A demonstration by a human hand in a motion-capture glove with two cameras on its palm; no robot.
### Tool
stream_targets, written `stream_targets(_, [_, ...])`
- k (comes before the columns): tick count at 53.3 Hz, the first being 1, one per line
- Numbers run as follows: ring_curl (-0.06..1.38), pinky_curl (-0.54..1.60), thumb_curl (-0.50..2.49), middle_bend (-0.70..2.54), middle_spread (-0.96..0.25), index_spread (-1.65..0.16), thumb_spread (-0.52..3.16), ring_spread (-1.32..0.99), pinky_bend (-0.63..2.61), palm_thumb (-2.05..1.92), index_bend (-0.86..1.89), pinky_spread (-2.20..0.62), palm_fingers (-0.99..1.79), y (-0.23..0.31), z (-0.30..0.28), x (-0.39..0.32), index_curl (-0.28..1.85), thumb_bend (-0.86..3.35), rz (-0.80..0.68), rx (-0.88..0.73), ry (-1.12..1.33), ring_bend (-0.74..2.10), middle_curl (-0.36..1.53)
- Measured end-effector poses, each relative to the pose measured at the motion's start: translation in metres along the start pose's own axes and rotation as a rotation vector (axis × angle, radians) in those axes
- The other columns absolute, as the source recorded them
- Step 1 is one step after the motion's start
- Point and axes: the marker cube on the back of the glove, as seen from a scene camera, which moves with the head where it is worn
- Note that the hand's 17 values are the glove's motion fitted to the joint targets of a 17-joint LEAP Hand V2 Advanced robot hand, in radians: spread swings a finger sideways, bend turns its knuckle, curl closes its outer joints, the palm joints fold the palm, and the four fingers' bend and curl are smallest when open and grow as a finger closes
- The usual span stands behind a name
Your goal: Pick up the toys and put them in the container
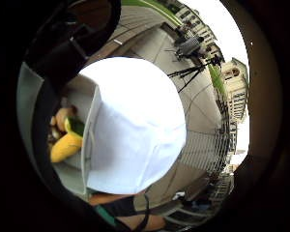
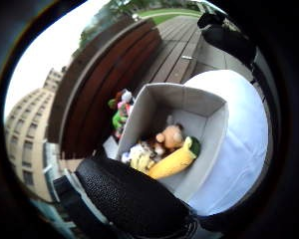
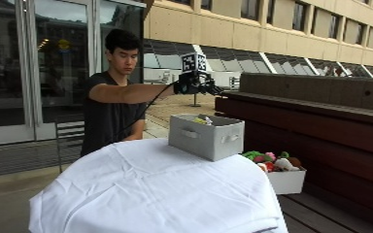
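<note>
A: Where is the gloved right hand (image 3: pixel 194 86) seen?

B: It is held raised above the grey fabric container (image 3: pixel 206 135), which is set on the white-clothed table (image 3: pixel 141 189). Whether its fingers are spread or curled cannot be told, and nothing is seen held in it.

A: And the toys?

B: A yellow banana toy (image 2: pixel 173 163) and a brown plush bear (image 2: pixel 170 137) are seen lying inside the container among other toys. More toys (image 3: pixel 270 160) are heaped in a small white bin (image 3: pixel 287 181) placed on the wooden bench (image 3: pixel 315 116) just beside the table.
</note>
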Motion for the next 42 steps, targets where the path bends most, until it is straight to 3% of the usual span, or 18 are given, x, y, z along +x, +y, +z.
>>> stream_targets(3, [0.29,0.46,0.05,0.65,-0.16,-0.32,0.79,-0.26,1.08,-0.29,0.42,-0.14,0.06,0.009,0.004,0.035,0.45,-0.19,-0.011,0.056,0.027,0.84,0.37])
stream_targets(19, [0.24,0.39,0.01,0.54,-0.15,-0.35,0.82,-0.28,1.00,-0.29,0.39,-0.07,0.04,0.076,0.062,0.201,0.44,-0.18,0.256,-0.022,-0.006,0.72,0.35])
stream_targets(30, [0.23,0.36,0.00,0.49,-0.15,-0.35,0.82,-0.28,0.94,-0.28,0.37,-0.04,0.02,0.107,0.059,0.235,0.45,-0.18,0.334,-0.002,0.032,0.65,0.36])
stream_targets(34, [0.23,0.35,0.00,0.47,-0.14,-0.35,0.83,-0.28,0.92,-0.28,0.37,-0.04,0.04,0.112,0.054,0.235,0.45,-0.18,0.477,-0.055,0.026,0.64,0.36])
stream_targets(38, [0.23,0.35,0.00,0.45,-0.15,-0.35,0.83,-0.28,0.91,-0.29,0.36,-0.03,0.05,0.115,0.055,0.247,0.45,-0.18,0.309,0.012,0.030,0.62,0.36])
stream_targets(42, [0.22,0.34,0.00,0.44,-0.15,-0.35,0.83,-0.29,0.88,-0.28,0.35,-0.04,0.06,0.121,0.054,0.245,0.46,-0.18,0.290,0.015,0.024,0.61,0.36])
